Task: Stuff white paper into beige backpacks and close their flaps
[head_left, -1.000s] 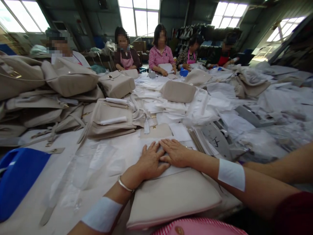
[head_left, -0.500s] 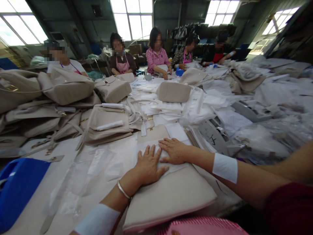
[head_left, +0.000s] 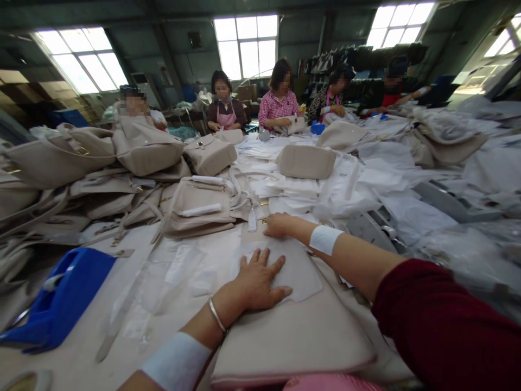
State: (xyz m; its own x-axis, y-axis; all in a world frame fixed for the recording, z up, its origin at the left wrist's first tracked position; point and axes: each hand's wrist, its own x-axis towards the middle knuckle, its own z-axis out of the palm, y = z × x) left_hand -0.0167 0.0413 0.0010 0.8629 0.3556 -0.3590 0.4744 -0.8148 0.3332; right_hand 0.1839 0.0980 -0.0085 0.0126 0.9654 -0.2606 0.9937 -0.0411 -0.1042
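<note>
A beige handbag [head_left: 293,342] lies flat in front of me, its upper panel [head_left: 251,234] reaching away from me. On it rests a sheet of thin white paper [head_left: 303,271]. My left hand [head_left: 260,282] is open, palm down and fingers spread, pressing on the paper. My right hand [head_left: 279,224] reaches to the far end of the bag, close to a small gold clasp [head_left: 264,220]. Its fingers are curled downward, and what they grip is hidden. A white tag [head_left: 252,220] lies just left of that hand.
Several beige handbags [head_left: 148,146] are piled at the left. A blue tape dispenser [head_left: 67,298] and a metal ruler-like strip [head_left: 106,347] lie nearer. Grey binder-like boxes [head_left: 368,228] and plastic wrapping [head_left: 459,255] crowd the right. Several co-workers [head_left: 280,106] work across the table.
My right hand has left the paper and moved forward to the bag's far end, its fingers now curled. My left hand stays flat on the paper. The view has swung left.
</note>
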